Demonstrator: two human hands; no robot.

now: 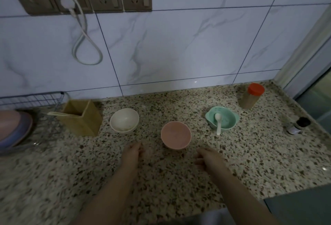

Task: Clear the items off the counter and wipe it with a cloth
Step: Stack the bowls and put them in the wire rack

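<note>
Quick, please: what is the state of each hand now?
Left hand: open, holds nothing, beside the pink bowl.
Right hand: open, holds nothing.

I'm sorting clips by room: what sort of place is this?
Most likely a home kitchen: a speckled stone counter with small bowls such as the pink bowl, a tiled wall, and a dish rack.

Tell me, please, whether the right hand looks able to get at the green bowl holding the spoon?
Probably yes: the right hand hovers over bare counter, and nothing stands between it and the green bowl beyond.
</note>
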